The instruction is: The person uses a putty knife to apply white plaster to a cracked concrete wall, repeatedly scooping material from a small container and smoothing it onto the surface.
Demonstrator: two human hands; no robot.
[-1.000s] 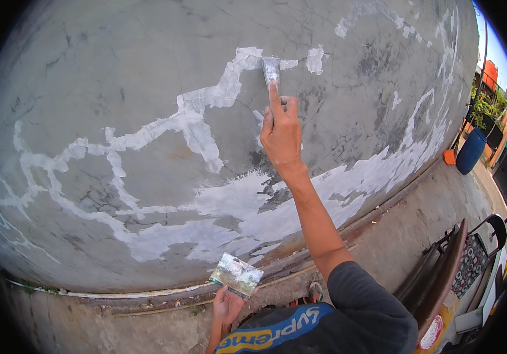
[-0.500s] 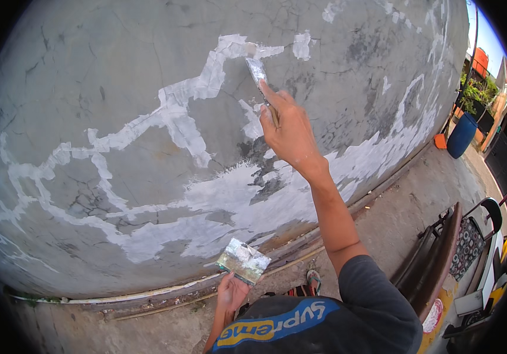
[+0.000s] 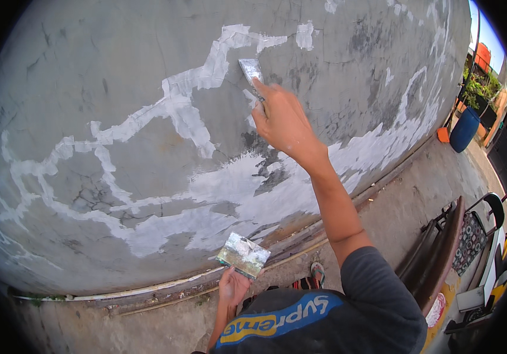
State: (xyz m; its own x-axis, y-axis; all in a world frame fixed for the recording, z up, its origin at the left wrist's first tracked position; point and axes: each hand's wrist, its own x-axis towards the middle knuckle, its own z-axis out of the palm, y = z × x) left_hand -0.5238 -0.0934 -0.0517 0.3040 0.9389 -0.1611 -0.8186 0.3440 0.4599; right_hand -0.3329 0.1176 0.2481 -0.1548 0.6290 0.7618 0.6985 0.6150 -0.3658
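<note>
A putty knife [image 3: 250,69] with a broad, white-smeared metal blade is in my right hand [image 3: 286,121]. My index finger presses along the blade, and the handle is mostly hidden by my palm. The blade is at the grey cracked wall [image 3: 129,71], just below a jagged strip of white filler [image 3: 206,71]; whether it touches cannot be told. Low in front of me, my left hand [image 3: 233,286] grips a small rectangular board [image 3: 244,255] by its near edge. White filler lies smeared over the board's top.
A pipe [image 3: 141,294] runs along the wall's foot above the concrete ground. At the right stand a brown bench [image 3: 442,259], a patterned cushion [image 3: 470,242] and a white-stained bucket [image 3: 435,311]. Farther off are a blue barrel [image 3: 464,131] and plants [image 3: 481,88].
My right hand has drawn the putty knife slightly left and away from the upper filler strip, its blade now turned more broadly into view. The left hand still holds the board in nearly the same place.
</note>
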